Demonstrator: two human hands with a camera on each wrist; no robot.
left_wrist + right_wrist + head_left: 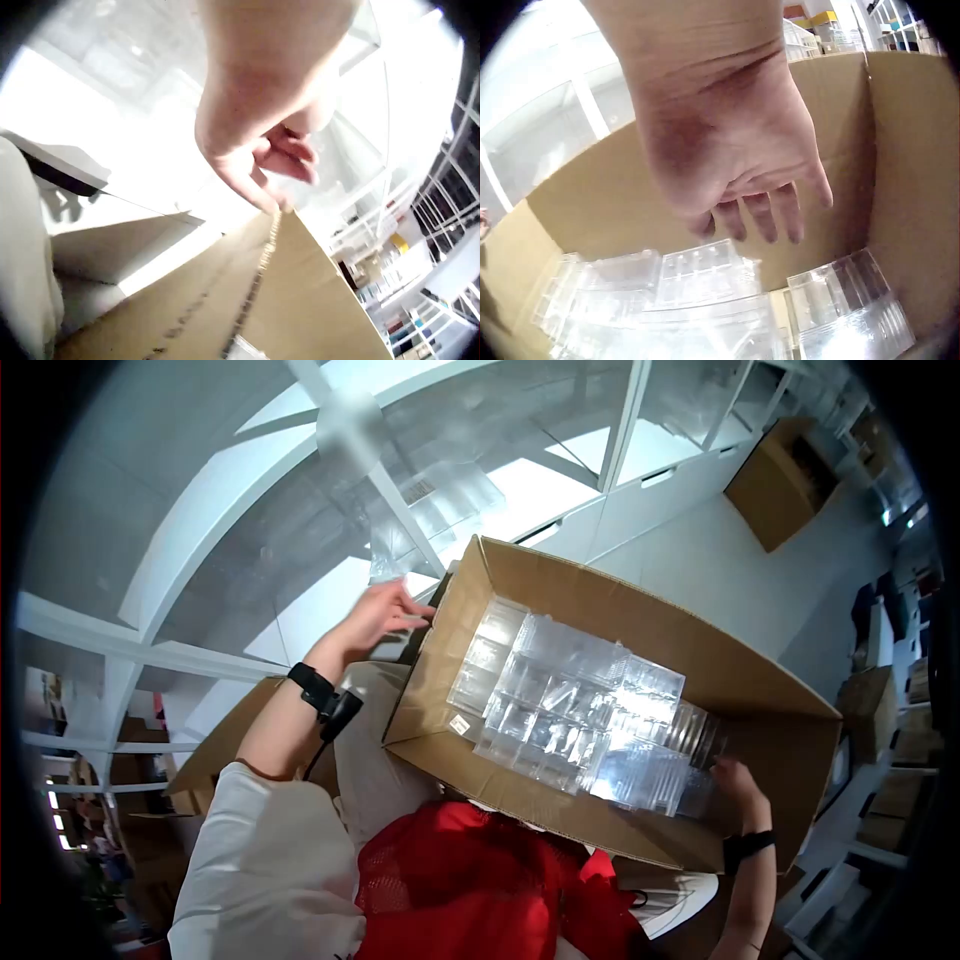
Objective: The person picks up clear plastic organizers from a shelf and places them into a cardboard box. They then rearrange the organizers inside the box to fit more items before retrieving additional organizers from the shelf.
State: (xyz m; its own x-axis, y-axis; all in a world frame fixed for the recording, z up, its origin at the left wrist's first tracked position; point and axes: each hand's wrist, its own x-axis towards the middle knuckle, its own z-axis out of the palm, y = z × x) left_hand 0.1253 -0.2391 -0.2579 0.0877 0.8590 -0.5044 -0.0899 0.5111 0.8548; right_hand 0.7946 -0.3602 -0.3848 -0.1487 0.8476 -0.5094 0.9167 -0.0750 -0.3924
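Note:
A large open cardboard box (590,592) stands in front of the person, tilted across the head view. Clear plastic containers (545,705) with several compartments are packed inside it, some stacked on others. My left hand (378,620) is at the box's left wall, and in the left wrist view its fingertips are right at the cardboard rim (271,234). Inside the box's right end hangs my right hand (740,785), fingers loosely bent and holding nothing. The right wrist view shows it above clear containers (840,296), its palm facing the camera.
White-framed shelving (300,440) curves along the far side, with more clear plastic items (440,505) behind its frame. Another cardboard box (785,485) sits on the floor at the far right. A cardboard flap (225,740) shows behind the left arm.

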